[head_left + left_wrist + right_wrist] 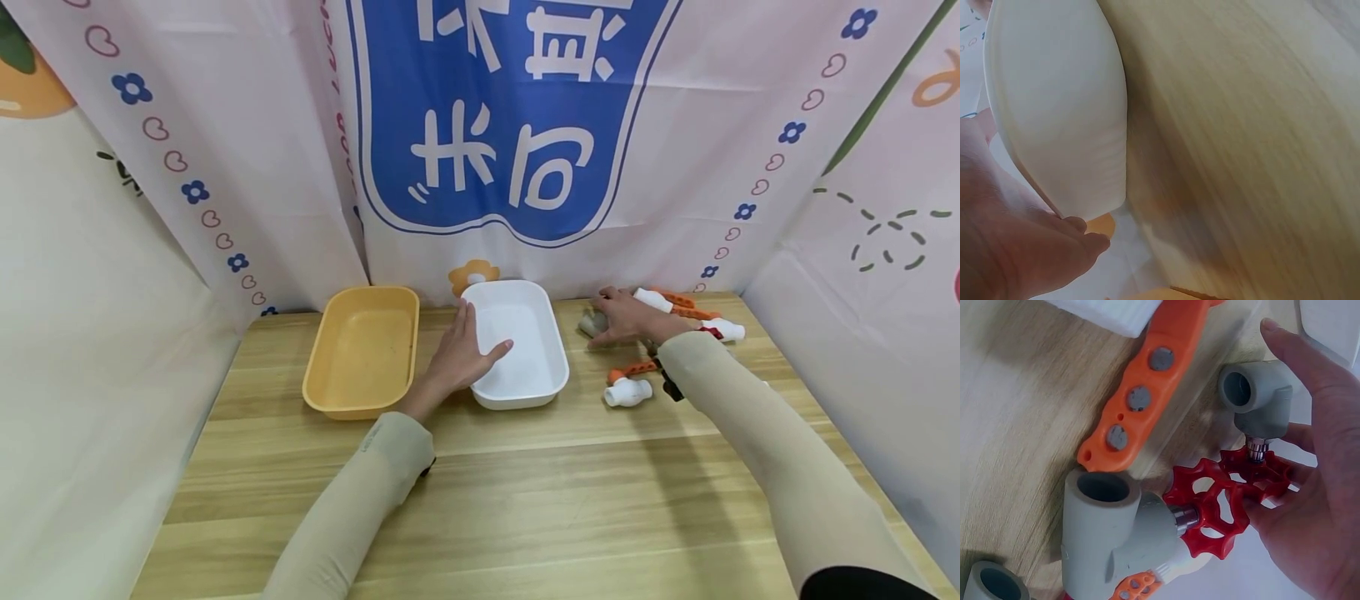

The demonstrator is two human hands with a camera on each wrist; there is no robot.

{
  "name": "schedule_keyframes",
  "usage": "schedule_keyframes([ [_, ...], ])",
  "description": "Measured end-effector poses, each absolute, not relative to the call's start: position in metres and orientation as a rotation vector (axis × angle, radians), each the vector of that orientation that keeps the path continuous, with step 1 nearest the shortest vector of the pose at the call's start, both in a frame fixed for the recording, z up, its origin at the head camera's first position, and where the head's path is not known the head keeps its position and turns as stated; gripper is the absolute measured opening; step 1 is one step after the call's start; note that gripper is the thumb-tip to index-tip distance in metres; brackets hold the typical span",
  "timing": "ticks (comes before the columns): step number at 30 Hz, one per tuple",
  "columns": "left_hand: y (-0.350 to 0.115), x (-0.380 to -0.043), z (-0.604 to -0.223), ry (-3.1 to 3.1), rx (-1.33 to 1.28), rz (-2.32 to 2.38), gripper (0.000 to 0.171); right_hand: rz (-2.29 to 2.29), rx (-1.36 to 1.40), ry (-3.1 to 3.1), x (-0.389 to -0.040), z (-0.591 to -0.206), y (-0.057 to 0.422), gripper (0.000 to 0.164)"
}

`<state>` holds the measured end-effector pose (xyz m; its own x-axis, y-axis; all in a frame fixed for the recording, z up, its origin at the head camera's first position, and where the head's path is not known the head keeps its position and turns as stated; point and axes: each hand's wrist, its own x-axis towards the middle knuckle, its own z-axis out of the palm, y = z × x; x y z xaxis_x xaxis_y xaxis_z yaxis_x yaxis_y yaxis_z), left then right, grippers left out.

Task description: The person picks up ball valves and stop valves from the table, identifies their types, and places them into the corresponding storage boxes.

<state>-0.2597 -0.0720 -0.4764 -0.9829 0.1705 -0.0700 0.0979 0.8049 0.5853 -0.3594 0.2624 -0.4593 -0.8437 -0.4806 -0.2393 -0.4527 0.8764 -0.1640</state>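
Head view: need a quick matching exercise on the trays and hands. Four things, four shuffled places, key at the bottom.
Things
1. Yellow tray
2. White tray
3. Left hand
4. Right hand

Places
A. At a tray's left rim
B. By a grey fitting
C. Tray farther right on the table
D. Tray farther left on the table

Pairs: 1-D, 2-C, 3-A, 4-B
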Motion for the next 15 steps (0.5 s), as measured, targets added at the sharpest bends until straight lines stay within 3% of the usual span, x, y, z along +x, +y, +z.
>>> schedule_keyframes([
  [15,-0.0715,-0.2632,-0.4816,2.876,0.222,0.871,0.111,-0.039,-0.719,2.758,-0.3581,-0.4608,0.2622,0.091],
])
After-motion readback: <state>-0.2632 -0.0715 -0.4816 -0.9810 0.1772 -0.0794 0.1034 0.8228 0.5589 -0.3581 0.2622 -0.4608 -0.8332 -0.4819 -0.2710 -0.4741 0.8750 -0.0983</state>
